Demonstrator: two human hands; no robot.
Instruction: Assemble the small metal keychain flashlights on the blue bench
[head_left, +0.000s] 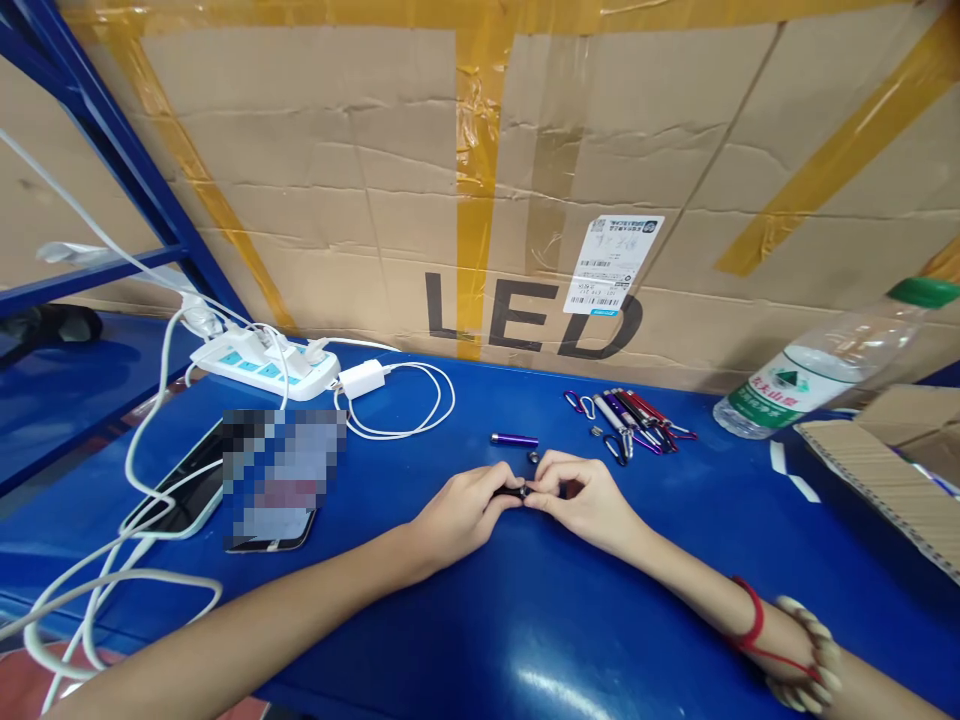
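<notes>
My left hand (463, 510) and my right hand (581, 495) meet at the middle of the blue table (540, 620), fingers pinched together on a small dark cylindrical part (523, 491) held between them. Just beyond my fingers lie a purple tube (514, 439) and a tiny dark ring (533, 457). Further back to the right sits a pile of small coloured keychain flashlights with carabiner clips (630, 417).
A large taped cardboard box marked LED (525, 200) stands along the back. At left lie a white power strip (262, 365), a white charger with cable (364, 380), and two phones (225, 480). A tilted plastic water bottle (817, 375) and an open carton (892, 460) are at right.
</notes>
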